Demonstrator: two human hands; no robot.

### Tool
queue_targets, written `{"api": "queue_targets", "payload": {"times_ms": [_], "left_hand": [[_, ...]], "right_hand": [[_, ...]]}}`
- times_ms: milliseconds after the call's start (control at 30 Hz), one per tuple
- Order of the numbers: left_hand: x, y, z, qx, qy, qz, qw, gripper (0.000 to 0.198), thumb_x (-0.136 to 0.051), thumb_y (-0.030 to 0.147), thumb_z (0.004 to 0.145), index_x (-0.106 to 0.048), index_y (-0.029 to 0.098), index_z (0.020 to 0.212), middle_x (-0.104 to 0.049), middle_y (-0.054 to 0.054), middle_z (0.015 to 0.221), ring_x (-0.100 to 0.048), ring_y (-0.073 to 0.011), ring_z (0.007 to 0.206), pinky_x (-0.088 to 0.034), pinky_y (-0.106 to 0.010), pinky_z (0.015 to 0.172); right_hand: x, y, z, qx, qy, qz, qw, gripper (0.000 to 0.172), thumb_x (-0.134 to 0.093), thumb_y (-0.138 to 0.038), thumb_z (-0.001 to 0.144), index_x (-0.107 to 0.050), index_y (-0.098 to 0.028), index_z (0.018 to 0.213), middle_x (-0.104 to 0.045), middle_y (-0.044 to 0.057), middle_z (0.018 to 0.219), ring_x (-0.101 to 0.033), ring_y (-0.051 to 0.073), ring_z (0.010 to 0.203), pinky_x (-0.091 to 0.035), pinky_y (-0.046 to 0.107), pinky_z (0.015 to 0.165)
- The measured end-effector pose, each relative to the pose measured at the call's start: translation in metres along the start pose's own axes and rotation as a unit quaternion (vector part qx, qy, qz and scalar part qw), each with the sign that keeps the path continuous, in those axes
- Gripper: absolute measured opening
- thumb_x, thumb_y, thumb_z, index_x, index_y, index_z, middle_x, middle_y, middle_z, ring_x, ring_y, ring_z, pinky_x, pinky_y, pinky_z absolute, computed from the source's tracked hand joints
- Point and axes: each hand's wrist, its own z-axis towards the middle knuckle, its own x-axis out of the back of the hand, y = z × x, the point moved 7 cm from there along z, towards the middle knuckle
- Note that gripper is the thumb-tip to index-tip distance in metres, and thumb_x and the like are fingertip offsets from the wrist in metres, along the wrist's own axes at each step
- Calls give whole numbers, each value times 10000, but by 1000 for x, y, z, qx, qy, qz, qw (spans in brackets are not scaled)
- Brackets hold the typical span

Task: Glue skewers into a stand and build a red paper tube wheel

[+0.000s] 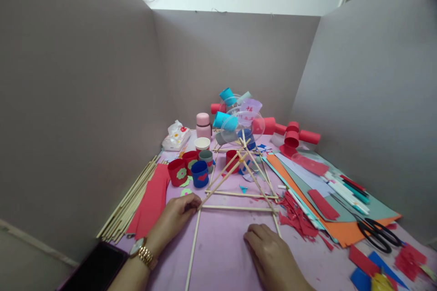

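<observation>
A frame of thin wooden sticks point(239, 182) shaped like a pyramid stands on the pink table point(225, 254). My left hand point(175, 218), with a gold watch on the wrist, pinches the frame's near left corner. My right hand point(269, 254) rests knuckles up on the table below the frame's near right corner, fingers curled under; I cannot see anything in it. One loose stick point(193, 250) runs from the left corner toward me.
Decorated paper cups point(191, 168) stand behind the frame. Spare sticks point(129, 204) and red paper point(152, 202) lie left. Coloured paper sheets point(327, 191), red scraps point(297, 216), pens and black scissors point(377, 232) lie right. Grey cardboard walls enclose the table. A dark phone point(95, 268) lies near left.
</observation>
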Motion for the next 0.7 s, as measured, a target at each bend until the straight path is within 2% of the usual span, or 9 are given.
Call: {"api": "queue_targets", "payload": {"times_ms": [200,467,700], "left_hand": [[0,0,1,2,0,2,1000,140,-475,209,786,-611,208,823,-683,-11,823,-626,-160,781,-452,-237,703],[1,3,2,-3,-3,10,1000,148,-473,208,783,-611,210,837,-689,-11,835,-632,-166,798,-456,-242,713],[2,-2,8,-18,-8,10,1000,141,-475,264,793,-609,226,817,-690,-3,806,-636,-177,771,-468,-252,697]], "right_hand": [[1,0,0,-7,-12,-1,1000,302,-498,16,748,-665,-189,894,-653,52,978,-580,205,903,-433,286,772],[-1,1,0,6,52,-8,999,316,-509,53,717,-650,-202,840,-651,31,920,-573,187,848,-420,271,725],[11,-7,4,4,11,-51,999,213,-560,3,752,-640,-172,843,-656,39,908,-580,187,835,-430,272,702]]}}
